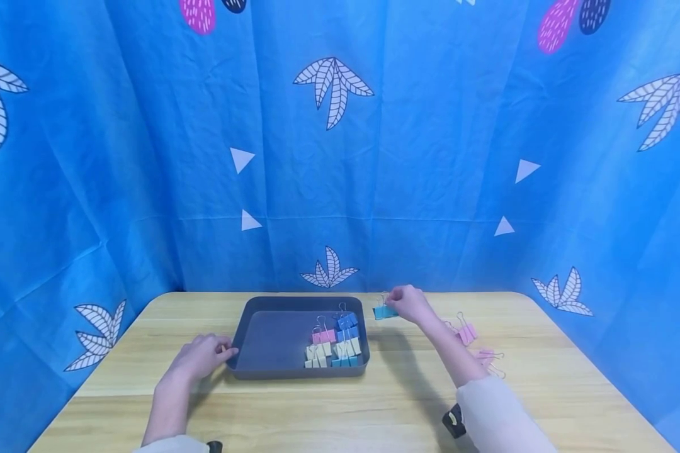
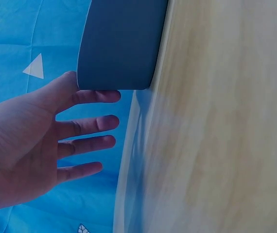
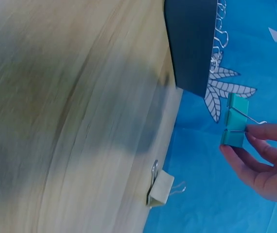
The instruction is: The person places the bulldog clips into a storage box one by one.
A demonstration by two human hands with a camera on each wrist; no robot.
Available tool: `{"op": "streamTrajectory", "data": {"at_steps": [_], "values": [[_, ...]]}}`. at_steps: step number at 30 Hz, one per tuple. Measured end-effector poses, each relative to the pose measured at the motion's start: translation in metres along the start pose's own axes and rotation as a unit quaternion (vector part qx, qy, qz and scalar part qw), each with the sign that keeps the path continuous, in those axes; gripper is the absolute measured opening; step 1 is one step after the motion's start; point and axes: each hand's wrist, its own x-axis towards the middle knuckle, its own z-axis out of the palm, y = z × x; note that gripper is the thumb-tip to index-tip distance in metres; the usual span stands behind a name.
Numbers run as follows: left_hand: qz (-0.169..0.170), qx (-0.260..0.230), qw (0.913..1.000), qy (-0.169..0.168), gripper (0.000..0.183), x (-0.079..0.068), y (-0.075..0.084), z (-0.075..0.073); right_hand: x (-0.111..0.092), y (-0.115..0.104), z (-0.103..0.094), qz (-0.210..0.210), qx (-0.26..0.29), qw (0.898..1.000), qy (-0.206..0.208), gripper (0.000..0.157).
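A dark grey tray (image 1: 294, 372) sits on the table with blue, pink, pale yellow and teal binder clips (image 1: 345, 333) gathered in its right part. My left hand (image 1: 201, 357) is at the tray's left end. In the left wrist view its index finger touches the tray's outer wall (image 2: 119, 48), while the other fingers lie straight and spread. Just right of the tray, my right hand (image 1: 410, 303) pinches a teal binder clip (image 3: 235, 121) at one end, raised above the table. The clip's wire handles stick out.
Pink binder clips (image 1: 466, 333) lie on the right side of the wooden table (image 1: 294, 412), some partly behind my right forearm. A pale binder clip (image 3: 162, 187) stands near the table edge in the right wrist view. A blue patterned curtain (image 1: 419, 157) surrounds the table's back and sides.
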Motion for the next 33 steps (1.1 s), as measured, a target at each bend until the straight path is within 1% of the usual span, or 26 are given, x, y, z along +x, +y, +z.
{"op": "streamTrajectory", "data": {"at_steps": [8, 16, 22, 27, 30, 33], "values": [[-0.001, -0.003, 1.0, 0.003, 0.019, 0.0, -0.001, 0.0, 0.007, -0.014, 0.013, 0.008, -0.004, 1.0, 0.002, 0.007], [0.001, -0.003, 1.0, 0.002, 0.021, 0.001, -0.001, 0.0, 0.011, -0.03, 0.02, 0.008, 0.007, 1.0, 0.007, 0.01], [-0.001, -0.006, 1.0, -0.001, 0.024, 0.001, -0.002, 0.0, 0.016, -0.039, 0.029, 0.005, 0.001, 1.0, 0.012, 0.011], [-0.005, -0.008, 1.0, -0.002, 0.026, 0.0, -0.002, 0.001, 0.021, -0.045, 0.038, 0.012, -0.004, 1.0, 0.015, 0.01], [-0.006, -0.008, 1.0, -0.001, 0.026, 0.001, -0.002, 0.002, 0.023, -0.048, 0.044, 0.009, -0.004, 1.0, 0.018, 0.01], [-0.007, -0.007, 0.9999, -0.002, 0.026, 0.001, -0.002, 0.002, 0.026, -0.052, 0.051, -0.002, -0.002, 1.0, 0.023, 0.009]]}}
